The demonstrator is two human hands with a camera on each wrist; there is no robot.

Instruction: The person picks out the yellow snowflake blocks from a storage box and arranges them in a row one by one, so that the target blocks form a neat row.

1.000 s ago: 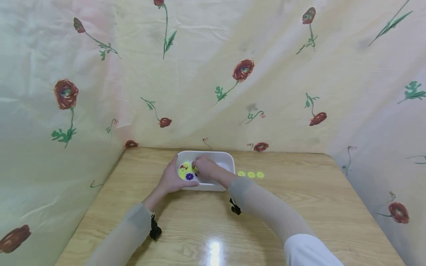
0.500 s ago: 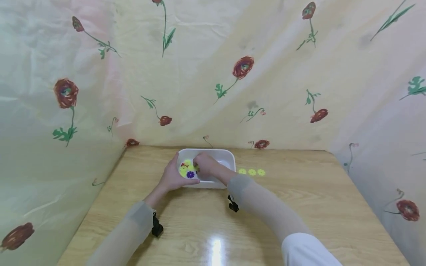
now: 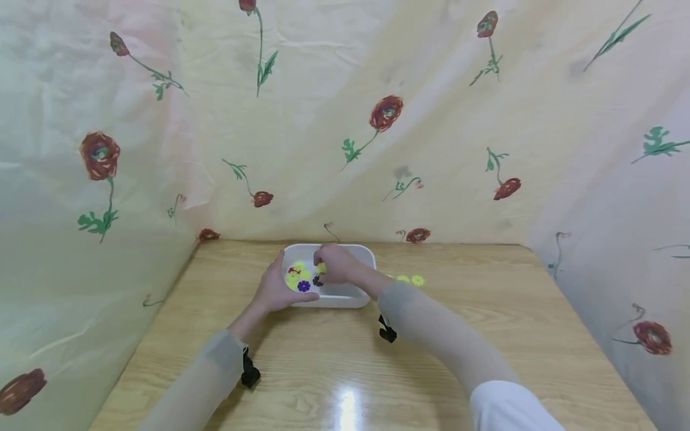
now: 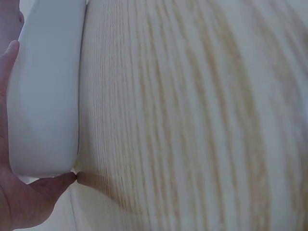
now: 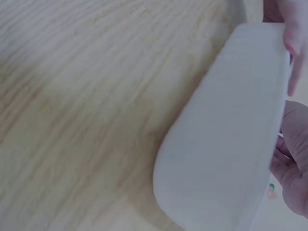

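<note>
A white plastic tray (image 3: 345, 301) stands at the back of the wooden table. My left hand (image 3: 274, 290) grips its left end, thumb along the front rim and fingers round the outer side; the left wrist view shows fingertips low at the tray's corner. Inside the tray my right hand (image 3: 336, 264) has its fingers curled, pinching a yellow flower-shaped disc (image 3: 321, 267), mostly hidden by the fingers. A dark brown disc (image 3: 317, 281) shows just below these fingertips. Several yellow discs (image 3: 293, 280), a purple disc (image 3: 304, 286) and a red piece (image 3: 293, 271) lie at the tray's left end.
Right of the tray, yellow discs (image 3: 417, 280) lie in a row on the table (image 3: 485, 311), the leftmost partly covered by my right forearm. Flower-printed cloth (image 3: 302, 137) closes off the back and both sides.
The right hand has shifted slightly within the tray, and more of the dark brown disc shows below its fingers. My right forearm now overlaps the row of yellow discs. The left hand keeps its grip.
</note>
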